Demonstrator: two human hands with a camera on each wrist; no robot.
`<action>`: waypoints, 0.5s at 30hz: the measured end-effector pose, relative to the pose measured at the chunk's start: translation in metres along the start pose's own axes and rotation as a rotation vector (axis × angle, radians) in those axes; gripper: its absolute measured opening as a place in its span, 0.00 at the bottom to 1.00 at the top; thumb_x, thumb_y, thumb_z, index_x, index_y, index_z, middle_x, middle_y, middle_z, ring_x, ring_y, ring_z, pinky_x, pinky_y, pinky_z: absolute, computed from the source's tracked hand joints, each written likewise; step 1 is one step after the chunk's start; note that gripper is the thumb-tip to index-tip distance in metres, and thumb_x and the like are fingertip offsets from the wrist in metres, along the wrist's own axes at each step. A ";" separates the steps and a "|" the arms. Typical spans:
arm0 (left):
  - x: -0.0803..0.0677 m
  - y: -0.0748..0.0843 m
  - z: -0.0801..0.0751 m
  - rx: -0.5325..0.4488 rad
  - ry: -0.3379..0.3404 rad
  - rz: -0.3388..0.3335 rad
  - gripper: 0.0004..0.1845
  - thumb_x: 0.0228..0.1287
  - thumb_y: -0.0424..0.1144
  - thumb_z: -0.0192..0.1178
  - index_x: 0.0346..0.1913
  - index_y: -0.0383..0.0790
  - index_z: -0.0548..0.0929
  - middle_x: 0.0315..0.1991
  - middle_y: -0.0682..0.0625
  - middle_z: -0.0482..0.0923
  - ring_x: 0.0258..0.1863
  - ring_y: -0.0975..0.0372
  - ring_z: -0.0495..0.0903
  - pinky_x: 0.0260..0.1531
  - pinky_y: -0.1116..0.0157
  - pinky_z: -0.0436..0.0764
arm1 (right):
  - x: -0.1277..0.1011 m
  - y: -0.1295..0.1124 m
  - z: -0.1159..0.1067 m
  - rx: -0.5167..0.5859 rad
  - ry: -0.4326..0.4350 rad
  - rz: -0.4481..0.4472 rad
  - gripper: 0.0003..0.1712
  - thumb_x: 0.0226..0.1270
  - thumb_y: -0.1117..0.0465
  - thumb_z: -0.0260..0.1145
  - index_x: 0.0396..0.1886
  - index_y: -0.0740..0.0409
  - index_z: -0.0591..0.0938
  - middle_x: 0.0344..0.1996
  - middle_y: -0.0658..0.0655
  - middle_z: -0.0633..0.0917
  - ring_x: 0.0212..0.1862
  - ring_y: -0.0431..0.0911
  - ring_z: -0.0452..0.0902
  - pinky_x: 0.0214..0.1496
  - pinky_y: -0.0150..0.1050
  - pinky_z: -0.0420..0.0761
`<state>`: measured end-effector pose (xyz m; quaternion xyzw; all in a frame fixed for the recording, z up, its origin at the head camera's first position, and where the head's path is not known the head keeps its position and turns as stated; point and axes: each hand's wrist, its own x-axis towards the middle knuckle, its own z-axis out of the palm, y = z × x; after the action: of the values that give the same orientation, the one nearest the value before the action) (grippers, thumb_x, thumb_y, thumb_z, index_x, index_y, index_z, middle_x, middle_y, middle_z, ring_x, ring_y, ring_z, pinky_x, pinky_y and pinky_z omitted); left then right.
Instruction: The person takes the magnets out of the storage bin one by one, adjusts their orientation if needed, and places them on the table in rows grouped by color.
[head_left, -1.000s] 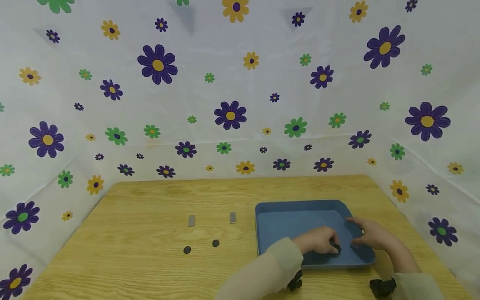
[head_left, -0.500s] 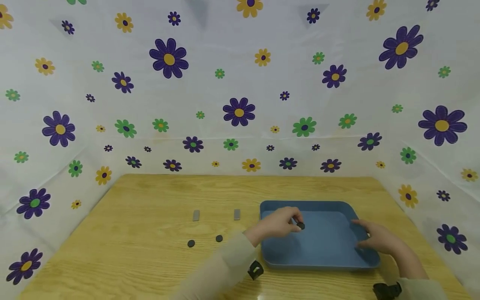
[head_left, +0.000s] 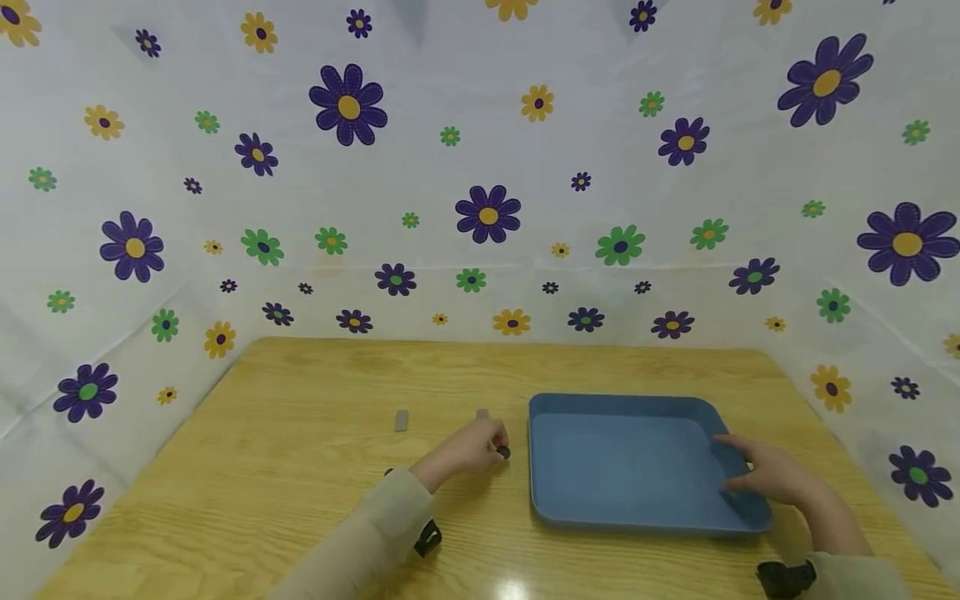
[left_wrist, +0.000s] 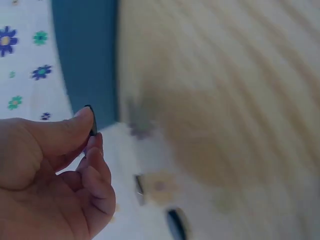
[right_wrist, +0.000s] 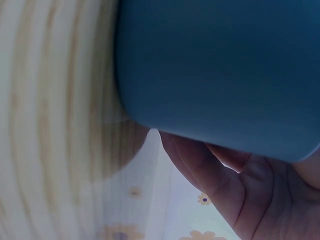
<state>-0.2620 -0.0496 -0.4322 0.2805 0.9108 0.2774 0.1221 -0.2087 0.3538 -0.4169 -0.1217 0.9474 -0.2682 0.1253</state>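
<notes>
My left hand (head_left: 471, 447) pinches a small black disc (head_left: 503, 452) between thumb and fingertips, over the table just left of the blue tray (head_left: 537, 467). In the left wrist view that disc (left_wrist: 93, 121) shows edge-on at the fingertips. A grey rectangular piece (head_left: 482, 413) shows partly behind the left hand. Another grey rectangular piece (head_left: 401, 420) lies farther left. A second black disc (left_wrist: 176, 224) rests on the table in the left wrist view. At the tray's right side my right hand (head_left: 776, 473) grips the wall, thumb and a finger reaching over the rim.
The wooden table (head_left: 337, 375) is bounded by a white flowered cloth (head_left: 420, 175) at the back and sides. Blue tray walls stand up at the right half of the table. My left sleeve (head_left: 375, 521) covers part of the table.
My left hand has carried the black disc leftward out of the tray, over its left rim. The right hand has stayed on the tray's right side. The head view has shifted slightly.
</notes>
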 end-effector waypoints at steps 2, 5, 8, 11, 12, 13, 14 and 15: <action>0.000 -0.003 0.002 0.074 -0.028 -0.027 0.05 0.54 0.28 0.60 0.32 0.38 0.75 0.30 0.52 0.73 0.33 0.61 0.74 0.33 0.67 0.73 | -0.002 0.001 0.000 0.001 0.000 0.005 0.44 0.47 0.58 0.70 0.57 0.79 0.61 0.52 0.83 0.62 0.47 0.74 0.63 0.40 0.54 0.73; -0.001 -0.003 0.004 0.153 -0.056 -0.031 0.06 0.53 0.29 0.61 0.31 0.39 0.75 0.27 0.53 0.72 0.29 0.63 0.72 0.32 0.68 0.73 | -0.005 0.001 -0.001 0.002 0.003 0.012 0.43 0.48 0.58 0.70 0.57 0.79 0.61 0.52 0.83 0.61 0.48 0.74 0.62 0.40 0.54 0.73; -0.002 -0.003 0.006 0.190 -0.065 -0.034 0.06 0.53 0.30 0.62 0.30 0.40 0.74 0.26 0.55 0.71 0.27 0.66 0.71 0.30 0.69 0.72 | -0.006 0.001 -0.002 0.001 0.005 0.005 0.42 0.49 0.59 0.69 0.57 0.80 0.61 0.52 0.83 0.61 0.48 0.75 0.62 0.40 0.55 0.73; -0.003 -0.002 0.007 0.206 -0.064 -0.027 0.07 0.52 0.31 0.63 0.31 0.40 0.74 0.26 0.54 0.71 0.28 0.65 0.71 0.31 0.69 0.72 | -0.008 0.001 -0.003 0.012 0.015 0.006 0.38 0.52 0.59 0.67 0.57 0.79 0.62 0.51 0.83 0.63 0.48 0.74 0.62 0.39 0.54 0.73; -0.003 -0.002 0.007 0.205 -0.060 -0.023 0.07 0.52 0.32 0.63 0.31 0.39 0.75 0.28 0.53 0.72 0.29 0.64 0.72 0.32 0.69 0.72 | -0.009 0.001 -0.004 0.022 0.022 0.008 0.37 0.54 0.59 0.65 0.56 0.79 0.62 0.50 0.83 0.63 0.48 0.74 0.62 0.38 0.53 0.74; -0.005 -0.002 0.007 0.197 -0.054 -0.019 0.08 0.52 0.33 0.64 0.33 0.39 0.75 0.30 0.52 0.73 0.31 0.63 0.73 0.34 0.68 0.73 | -0.010 0.000 -0.005 0.016 0.043 0.016 0.36 0.56 0.59 0.64 0.56 0.79 0.62 0.49 0.83 0.64 0.47 0.74 0.63 0.37 0.53 0.74; -0.007 -0.002 0.006 0.176 -0.042 -0.016 0.09 0.52 0.33 0.64 0.35 0.38 0.75 0.32 0.51 0.73 0.34 0.61 0.73 0.35 0.67 0.73 | -0.011 -0.003 -0.006 0.004 0.069 0.027 0.35 0.57 0.58 0.62 0.56 0.79 0.62 0.49 0.83 0.64 0.47 0.73 0.63 0.36 0.53 0.74; -0.009 -0.003 0.005 0.147 -0.026 -0.015 0.11 0.53 0.35 0.63 0.38 0.37 0.75 0.35 0.49 0.73 0.36 0.60 0.73 0.37 0.66 0.73 | -0.012 -0.007 -0.006 -0.015 0.107 0.038 0.34 0.59 0.58 0.61 0.56 0.78 0.62 0.48 0.83 0.65 0.47 0.73 0.64 0.36 0.53 0.74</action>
<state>-0.2539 -0.0546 -0.4370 0.2852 0.9292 0.2049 0.1152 -0.1979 0.3543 -0.4054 -0.0898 0.9569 -0.2647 0.0784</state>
